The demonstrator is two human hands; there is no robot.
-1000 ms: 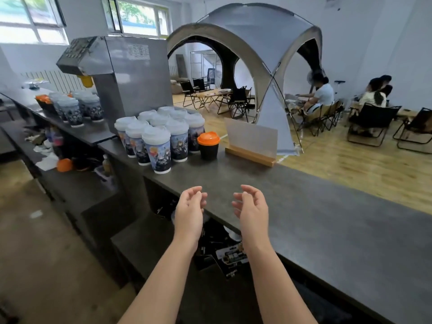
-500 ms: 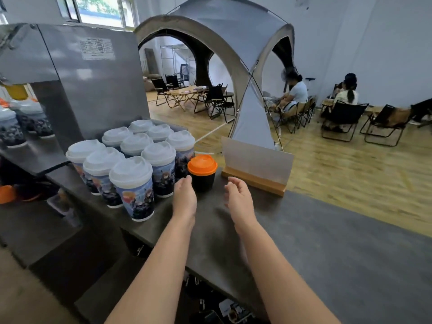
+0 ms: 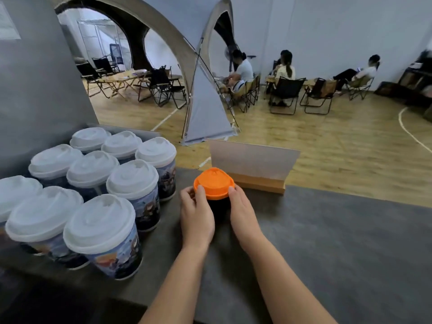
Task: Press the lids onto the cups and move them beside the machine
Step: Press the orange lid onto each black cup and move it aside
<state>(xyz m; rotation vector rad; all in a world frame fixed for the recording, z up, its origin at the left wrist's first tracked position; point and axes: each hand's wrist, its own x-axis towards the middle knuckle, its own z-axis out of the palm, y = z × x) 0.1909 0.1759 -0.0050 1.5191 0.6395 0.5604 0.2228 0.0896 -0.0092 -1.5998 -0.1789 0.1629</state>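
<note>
A: Head view. Where's your cup?

B: Your black cup (image 3: pixel 218 208) stands upright on the dark counter (image 3: pixel 339 242), between your two hands, its orange lid (image 3: pixel 214 182) sitting on top. Just behind it is a card stand (image 3: pixel 253 168) in a wooden base, close but apart from the lid, as far as you can tell.

A: Left hand?

B: Your left hand (image 3: pixel 196 217) cups the cup's left side, fingers curled around it and the thumb lying up on the lid's left rim. Gripping, not flat.

A: Right hand?

B: Your right hand (image 3: pixel 243 212) is against the cup's right side, thumb tip touching the lid's right edge. The other fingers run behind the cup and are hidden; it reads as a hold, mirroring the left.

A: What's to the left?

B: A cluster of white-lidded printed cups (image 3: pixel 109 235) packed together on the counter, just left of your left hand, the nearest not touching it. Behind them rises the grey wall of the machine (image 3: pixel 39 90).

A: Beyond the counter?

B: A wooden floor, a grey tent (image 3: pixel 205 106), folding chairs (image 3: pixel 286 93) and several seated people (image 3: pixel 243 69), well apart from your work.
</note>
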